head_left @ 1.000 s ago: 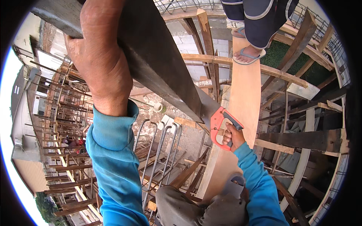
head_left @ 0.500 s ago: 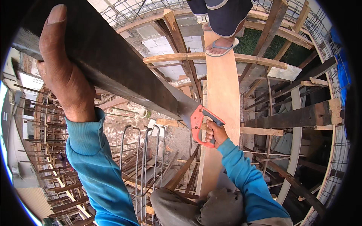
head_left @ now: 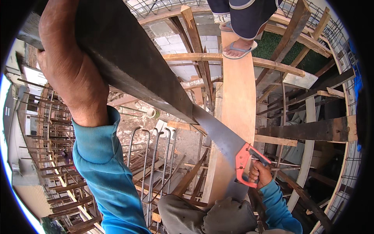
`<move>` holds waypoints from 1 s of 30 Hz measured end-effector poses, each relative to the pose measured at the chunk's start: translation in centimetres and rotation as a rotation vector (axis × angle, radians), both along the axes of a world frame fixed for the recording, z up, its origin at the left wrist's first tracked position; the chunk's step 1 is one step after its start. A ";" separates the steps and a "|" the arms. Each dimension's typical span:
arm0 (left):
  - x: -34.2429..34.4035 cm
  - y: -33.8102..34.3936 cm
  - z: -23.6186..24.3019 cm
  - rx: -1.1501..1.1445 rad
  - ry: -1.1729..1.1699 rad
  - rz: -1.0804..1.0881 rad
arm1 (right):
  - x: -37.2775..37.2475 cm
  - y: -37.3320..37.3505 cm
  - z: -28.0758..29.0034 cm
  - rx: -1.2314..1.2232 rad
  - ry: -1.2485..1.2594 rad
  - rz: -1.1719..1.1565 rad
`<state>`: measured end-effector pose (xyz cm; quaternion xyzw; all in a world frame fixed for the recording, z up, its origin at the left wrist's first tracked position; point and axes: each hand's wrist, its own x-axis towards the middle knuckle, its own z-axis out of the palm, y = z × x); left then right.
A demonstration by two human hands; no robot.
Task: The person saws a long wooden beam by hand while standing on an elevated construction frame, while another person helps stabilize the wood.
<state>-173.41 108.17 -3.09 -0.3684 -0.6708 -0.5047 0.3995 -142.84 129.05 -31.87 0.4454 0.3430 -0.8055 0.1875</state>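
A dark, thick wooden beam slants from the upper left toward the middle of the view. My left hand grips its upper part from the side, with some fingers hidden behind the wood. In my right hand is the orange handle of a hand saw, fingers wrapped round the grip. The saw's blade reaches up and left to the beam's lower end, where its far part meets the wood. Below the blade runs a pale plank, and my bent knees show at its near end.
Another person's sandalled foot stands on the plank's far end. Bent steel bars rise between my left arm and the plank. Timber braces cross on the right. Far below on the left lie scaffolding and a rubble-strewn floor.
My right hand has drawn the saw back toward the lower right, so more of the blade shows. My left hand still holds the beam; the whole view has shifted slightly.
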 end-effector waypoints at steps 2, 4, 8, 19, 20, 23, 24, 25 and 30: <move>0.1 0.3 0.0 0.184 -0.194 -0.066 | -7.5 -2.4 -1.3 -0.098 0.133 -0.019; 0.3 0.3 0.4 0.090 -0.106 -0.040 | -15.6 -5.6 -3.9 -0.118 0.353 -0.073; 0.7 0.1 0.6 0.111 -0.169 0.001 | -12.8 -5.3 -7.6 -0.156 0.322 -0.069; 0.5 0.7 0.4 0.223 -0.196 -0.085 | -13.4 -6.5 -5.3 -0.197 0.368 -0.123; 0.7 0.5 0.5 0.195 -0.186 -0.064 | -15.4 -6.7 -6.1 -0.145 0.419 -0.135; 1.0 0.4 0.6 0.183 -0.254 -0.016 | -10.1 -5.0 -6.7 -0.151 0.374 -0.084; 1.0 0.5 0.7 0.185 -0.282 -0.002 | -5.8 -3.9 -6.1 -0.128 0.273 -0.062; 1.1 0.8 0.8 0.191 -0.270 -0.033 | -0.8 -2.6 -4.8 -0.128 0.190 -0.045; 1.4 2.6 -0.2 0.235 -0.137 -0.223 | 2.0 -2.4 -1.1 -0.062 0.015 -0.074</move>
